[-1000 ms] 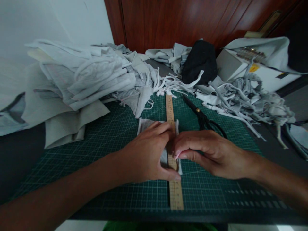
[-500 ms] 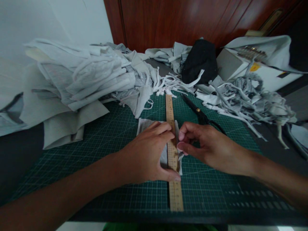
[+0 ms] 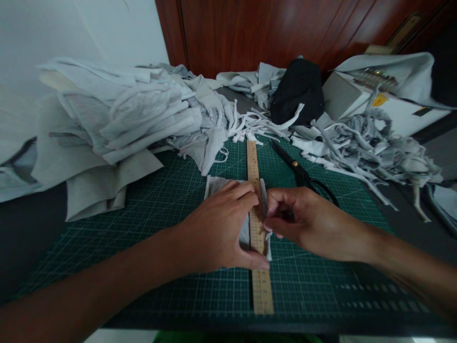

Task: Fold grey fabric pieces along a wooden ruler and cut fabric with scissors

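A wooden ruler [image 3: 263, 290] lies lengthwise over a small grey fabric piece [image 3: 215, 184] on the green cutting mat [image 3: 185, 297]. My left hand [image 3: 217, 226] bears down on the ruler, fingertips on its upper part and thumb lower down, partly covering the fabric. Just right of the ruler, my right hand [image 3: 303, 219] is closed in a pinch on the fabric's right edge, which sticks out crumpled beyond the ruler. What exactly sits between those fingertips is partly hidden. Black scissors [image 3: 302, 174] rest on the mat beyond my right hand.
A tall pile of grey cloth [image 3: 143, 109] stands at the back left. White fabric strips [image 3: 253, 125] and a black cloth bundle [image 3: 298, 93] lie at the back. Tangled grey scraps [image 3: 374, 143] spread at the right, before a white box [image 3: 346, 95].
My right hand has closed its pinch more tightly and shifted very slightly at the fabric's edge. My left hand and the ruler keep their place; the whole view shifts slightly.
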`<state>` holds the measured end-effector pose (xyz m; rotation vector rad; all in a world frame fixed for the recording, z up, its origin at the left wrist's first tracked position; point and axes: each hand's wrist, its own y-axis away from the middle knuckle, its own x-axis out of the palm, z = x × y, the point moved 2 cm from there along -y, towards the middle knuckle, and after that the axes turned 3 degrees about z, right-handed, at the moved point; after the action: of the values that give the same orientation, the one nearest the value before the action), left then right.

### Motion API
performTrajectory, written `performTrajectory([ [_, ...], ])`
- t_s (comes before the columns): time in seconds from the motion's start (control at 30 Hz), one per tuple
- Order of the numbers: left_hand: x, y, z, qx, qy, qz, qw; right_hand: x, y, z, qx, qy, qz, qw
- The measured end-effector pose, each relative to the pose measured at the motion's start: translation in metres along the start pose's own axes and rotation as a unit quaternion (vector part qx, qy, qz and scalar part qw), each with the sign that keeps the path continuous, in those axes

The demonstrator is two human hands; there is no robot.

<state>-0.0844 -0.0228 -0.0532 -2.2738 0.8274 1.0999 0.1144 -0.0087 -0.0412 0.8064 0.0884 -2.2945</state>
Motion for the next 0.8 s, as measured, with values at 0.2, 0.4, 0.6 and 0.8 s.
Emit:
performTrajectory([
  [0.2,0.000,0.000,0.000,-0.007,-0.006,-0.002,1.000,0.000,-0.002,-0.001,0.032,-0.025,0.016,0.999],
  [0.4,0.000,0.001,0.001,-0.007,-0.005,0.005,1.000,-0.004,-0.010,0.000,0.066,0.014,-0.009,0.998],
  [0.6,-0.001,0.001,-0.001,-0.015,-0.001,0.012,1.000,-0.013,-0.031,0.003,0.105,0.017,-0.019,0.994],
  [0.8,0.000,0.002,0.000,-0.010,-0.003,0.010,1.000,-0.019,-0.040,0.002,0.116,0.023,-0.042,0.992],
])
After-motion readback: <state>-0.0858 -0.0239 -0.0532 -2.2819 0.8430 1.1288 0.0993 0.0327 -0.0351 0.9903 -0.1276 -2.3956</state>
